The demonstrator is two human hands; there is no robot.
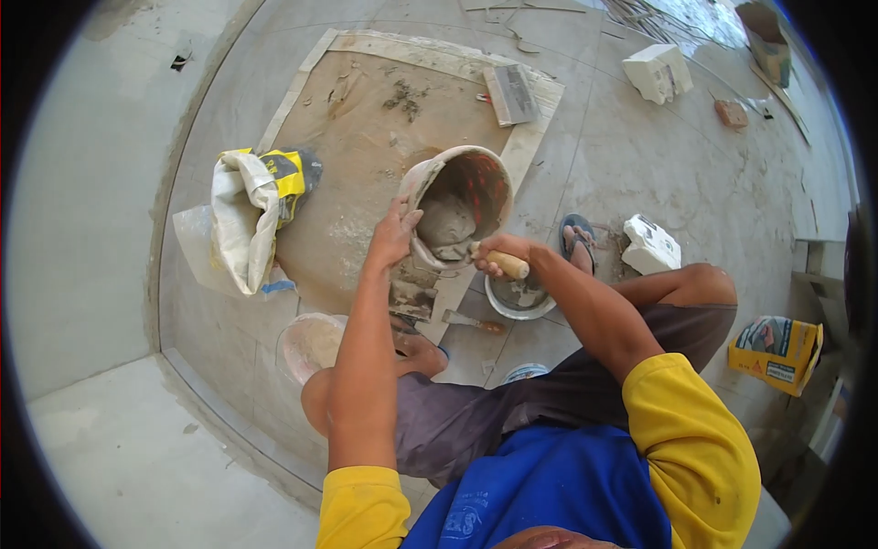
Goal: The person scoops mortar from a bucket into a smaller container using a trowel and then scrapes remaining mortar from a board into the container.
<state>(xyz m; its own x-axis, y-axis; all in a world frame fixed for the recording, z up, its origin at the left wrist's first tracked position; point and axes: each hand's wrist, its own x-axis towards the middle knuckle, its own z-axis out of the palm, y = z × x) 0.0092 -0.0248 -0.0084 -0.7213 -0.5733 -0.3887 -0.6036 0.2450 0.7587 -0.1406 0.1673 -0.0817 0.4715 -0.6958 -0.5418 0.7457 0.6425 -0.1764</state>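
A tilted bucket [487, 183] with its mouth toward me holds wet grey mortar [444, 220]. My left hand [393, 238] is closed on the bucket's left rim. In my right hand [501, 254] is the wooden handle of a trowel [514, 266], and its blade reaches into the mortar at the lower rim, mostly hidden. Below that hand stands a round basin [519, 309] with some grey material inside. A wooden-handled tool [476, 322] lies on the floor nearer to my legs.
Sandy material covers a board [352, 174] under the bucket. An open sack [247, 220] stands at left, above a pale bucket [311, 343]. White blocks [658, 73], a brick piece [731, 113] and a yellow bag [776, 355] lie to the right. A wall borders the left.
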